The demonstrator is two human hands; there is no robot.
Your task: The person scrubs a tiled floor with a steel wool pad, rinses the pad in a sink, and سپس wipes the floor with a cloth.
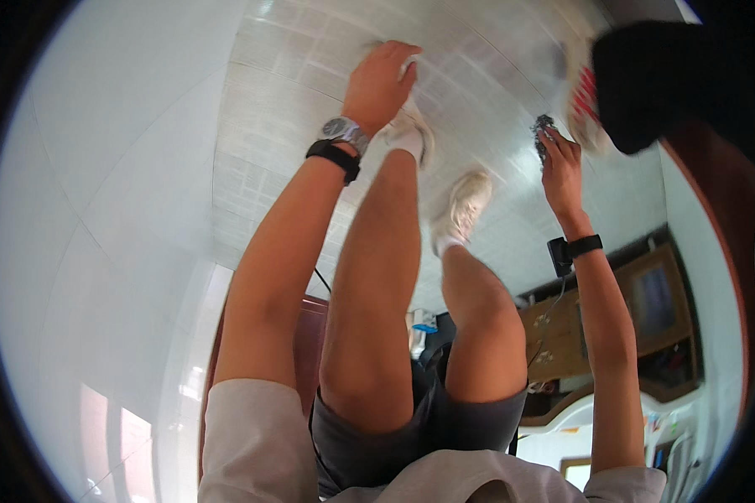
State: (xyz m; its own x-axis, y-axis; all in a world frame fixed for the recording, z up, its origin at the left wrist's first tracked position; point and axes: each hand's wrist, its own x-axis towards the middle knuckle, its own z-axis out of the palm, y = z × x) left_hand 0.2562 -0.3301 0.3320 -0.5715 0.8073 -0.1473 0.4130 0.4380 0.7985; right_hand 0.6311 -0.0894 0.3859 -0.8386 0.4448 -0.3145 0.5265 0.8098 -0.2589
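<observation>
My right hand (pixel 561 165), at the upper right, grips a dark grey, curly scouring pad (pixel 543 141) that looks like steel wool. It is close to the pale tiled floor (pixel 491 94). My left hand (pixel 380 85) is farther up and left, palm down with fingers curled over the floor. Something pale shows between its thumb and forefinger, but I cannot tell whether it is held. A wristwatch (pixel 335 128) and a black band (pixel 333 160) circle the left wrist. On the right wrist is another black band (pixel 585 245) with a small black box and cable.
My pale shoes (pixel 467 198) stand between my arms. A white wall (pixel 113 157) rises at left. At upper right are a blurred white-and-red item (pixel 584 100), perhaps a shoe, and a large black shape (pixel 648 82). A wooden cabinet (pixel 560 327) stands lower right.
</observation>
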